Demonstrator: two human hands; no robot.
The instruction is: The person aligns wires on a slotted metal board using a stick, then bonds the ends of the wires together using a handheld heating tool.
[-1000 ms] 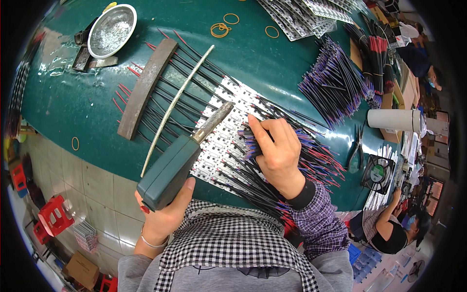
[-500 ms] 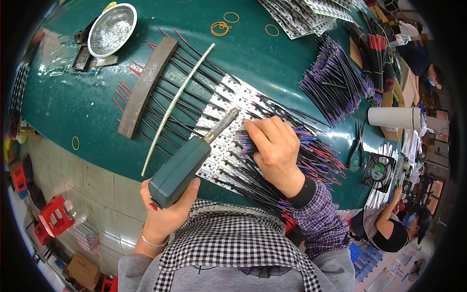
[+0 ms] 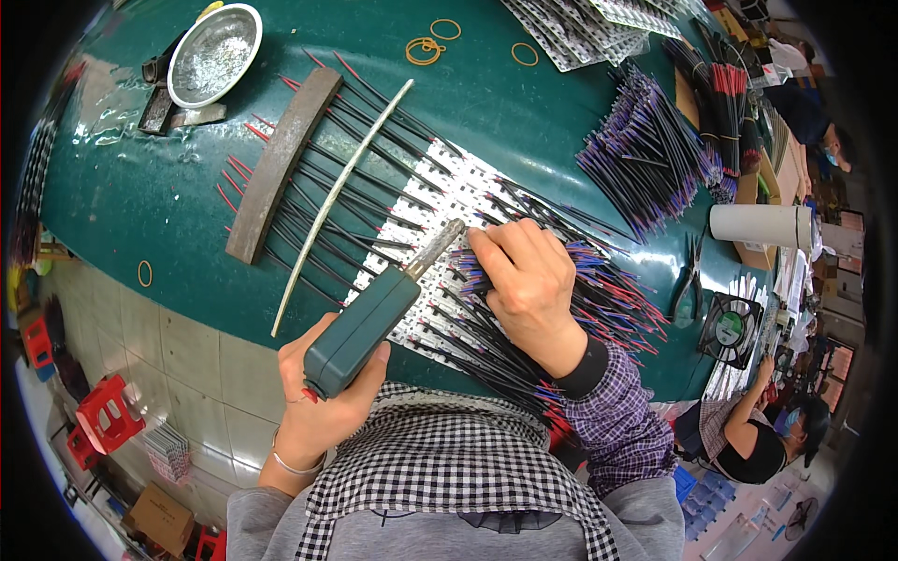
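My left hand (image 3: 327, 421) is wrapped around the dark green body of a soldering iron (image 3: 363, 332), whose worn metal tip reaches over a white circuit board panel (image 3: 472, 192). Close by that tip, my right hand (image 3: 531, 290) has its thumb and index finger pinched on a black wire; the wire's end is largely hidden by the fingers. Under the palm lies a bundle of black wires (image 3: 613, 290) with blue and red ends. Black wires (image 3: 369, 173) run out from both sides of the panel.
A curved metal bar (image 3: 285, 168) lies across the wires on the left, with a thin pale rod (image 3: 341, 192) beside it. A bowl of silvery bits (image 3: 215, 56), rubber bands (image 3: 424, 50), a wire pile (image 3: 645, 154), pliers (image 3: 690, 280) and a small fan (image 3: 728, 327) surround the work.
The soldering iron has shifted slightly right and down with my left hand, bringing its tip nearer my right fingertips. My right hand has barely moved.
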